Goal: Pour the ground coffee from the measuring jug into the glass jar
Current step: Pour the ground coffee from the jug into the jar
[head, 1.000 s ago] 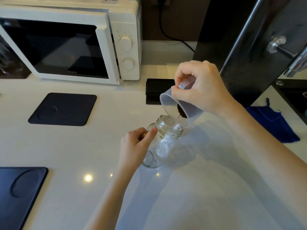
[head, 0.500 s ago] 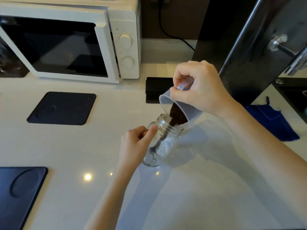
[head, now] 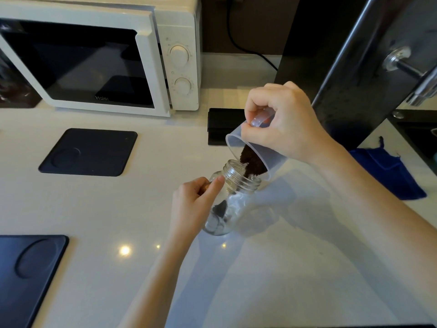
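Near left, a dark mat (head: 28,275) lay flat on the white bench (head: 283,280). Mid-scene, the left hand (head: 196,204) steadied the glass jar (head: 231,197), fingers (head: 216,185) curled on its handle and neck; jar tilted toward the jug, mouth open, a little dark powder already at its bottom. Just beyond, the right hand (head: 281,124) held the measuring jug (head: 255,155) tipped steeply, fingers pinched on its handle, lip touching or just over the jar rim, can't tell which. Ground coffee (head: 251,160) was sliding down the jug wall into the mouth. Judged: jug is light thin plastic, flexes, best held by the handle; jar is heavier, rigid, slick, breakable, best held at handle or neck; grounds clump then drop suddenly. Second mat (head: 89,152) mid-left, blue cloth (head: 387,174) right, microwave (head: 99,55) far left.
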The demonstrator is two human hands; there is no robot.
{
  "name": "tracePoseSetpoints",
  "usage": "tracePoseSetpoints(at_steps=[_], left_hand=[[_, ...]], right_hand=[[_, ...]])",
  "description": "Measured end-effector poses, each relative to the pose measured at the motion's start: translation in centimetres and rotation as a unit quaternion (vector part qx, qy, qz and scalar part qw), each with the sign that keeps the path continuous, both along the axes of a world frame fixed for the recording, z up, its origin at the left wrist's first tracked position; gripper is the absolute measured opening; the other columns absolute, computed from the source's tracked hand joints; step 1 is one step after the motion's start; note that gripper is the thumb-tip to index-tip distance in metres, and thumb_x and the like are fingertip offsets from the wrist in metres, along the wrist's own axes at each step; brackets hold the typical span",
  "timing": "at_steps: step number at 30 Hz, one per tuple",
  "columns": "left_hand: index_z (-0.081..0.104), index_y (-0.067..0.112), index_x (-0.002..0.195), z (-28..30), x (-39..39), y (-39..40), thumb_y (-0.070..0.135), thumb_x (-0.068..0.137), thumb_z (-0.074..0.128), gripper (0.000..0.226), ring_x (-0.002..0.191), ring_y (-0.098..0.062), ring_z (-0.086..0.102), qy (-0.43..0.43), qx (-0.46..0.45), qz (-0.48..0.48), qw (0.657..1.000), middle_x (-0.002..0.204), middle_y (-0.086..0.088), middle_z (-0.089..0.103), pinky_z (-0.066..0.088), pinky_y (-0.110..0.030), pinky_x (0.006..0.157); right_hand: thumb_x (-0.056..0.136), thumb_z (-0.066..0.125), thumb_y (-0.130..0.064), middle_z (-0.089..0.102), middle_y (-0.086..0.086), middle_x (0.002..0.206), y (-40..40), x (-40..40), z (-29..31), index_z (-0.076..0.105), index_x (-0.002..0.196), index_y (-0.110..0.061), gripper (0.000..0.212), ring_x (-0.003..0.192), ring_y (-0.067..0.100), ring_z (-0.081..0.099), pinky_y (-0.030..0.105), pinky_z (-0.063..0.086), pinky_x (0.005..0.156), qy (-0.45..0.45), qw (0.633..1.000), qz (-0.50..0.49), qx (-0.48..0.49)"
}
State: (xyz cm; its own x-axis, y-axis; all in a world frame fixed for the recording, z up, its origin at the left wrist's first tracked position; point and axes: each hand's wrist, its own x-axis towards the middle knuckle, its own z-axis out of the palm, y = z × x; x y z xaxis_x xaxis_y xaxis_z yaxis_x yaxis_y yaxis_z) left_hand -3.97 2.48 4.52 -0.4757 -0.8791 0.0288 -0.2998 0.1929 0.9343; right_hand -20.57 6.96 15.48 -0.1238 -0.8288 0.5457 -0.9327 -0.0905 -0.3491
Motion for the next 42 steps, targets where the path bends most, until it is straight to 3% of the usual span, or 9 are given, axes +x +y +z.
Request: tracePoseSetpoints(at_steps=[4, 8, 30, 39, 42], left_hand=[[0.035, 0.007, 0.050, -0.07, 0.01, -0.04, 0.041, 0.081, 0.059, 0.052, 0.039, -0.009, 0.022, 0.001, 0.001, 0.000, 1.000, 0.034, 0.008, 0.022, 0.017, -0.017, 0.039], [0.037, -0.005, 0.054, -0.11, 0.04, -0.15, 0.042, 0.080, 0.059, 0.058, 0.041, -0.010, 0.022, -0.002, -0.002, -0.002, 1.000, 0.036, 0.008, 0.023, 0.016, -0.018, 0.040], [0.041, -0.009, 0.057, -0.25, 0.16, -0.30, 0.044, 0.080, 0.058, 0.060, 0.042, -0.010, 0.023, 0.003, -0.005, -0.001, 1.000, 0.041, 0.009, 0.024, 0.018, -0.018, 0.042], [0.043, -0.009, 0.058, -0.34, 0.16, -0.38, 0.043, 0.080, 0.059, 0.059, 0.045, -0.011, 0.024, 0.002, 0.000, 0.002, 1.000, 0.043, 0.007, 0.025, 0.021, -0.024, 0.045], [0.045, -0.009, 0.059, -0.42, 0.16, -0.45, 0.044, 0.080, 0.058, 0.058, 0.043, -0.010, 0.025, -0.003, 0.003, 0.000, 1.000, 0.037, 0.008, 0.025, 0.021, -0.022, 0.045]], right_hand=[[0.070, 0.063, -0.022, 0.053, -0.004, 0.064, -0.05, 0.11, -0.05, 0.057, 0.067, -0.012, 0.012, 0.061, 0.009, 0.043, 0.032, 0.039, 0.068, 0.002, 1.000, 0.001, 0.003], [0.070, 0.063, -0.022, 0.056, -0.001, 0.063, -0.14, 0.14, -0.02, 0.057, 0.067, -0.011, 0.013, 0.063, 0.013, 0.047, 0.037, 0.041, 0.071, -0.004, 1.000, -0.003, 0.004], [0.069, 0.064, -0.021, 0.059, 0.006, 0.063, -0.07, 0.56, 0.09, 0.058, 0.067, -0.009, 0.013, 0.063, 0.015, 0.047, 0.036, 0.040, 0.070, 0.006, 1.000, 0.002, 0.007], [0.069, 0.063, -0.020, 0.057, 0.004, 0.062, -0.05, 0.53, 0.02, 0.057, 0.066, -0.010, 0.012, 0.060, 0.014, 0.041, 0.023, 0.032, 0.066, -0.003, 1.000, 0.001, 0.013], [0.068, 0.064, -0.020, 0.057, 0.005, 0.062, -0.03, 0.52, 0.04, 0.057, 0.065, -0.010, 0.012, 0.060, 0.013, 0.042, 0.027, 0.034, 0.067, -0.001, 1.000, 0.000, 0.013]])
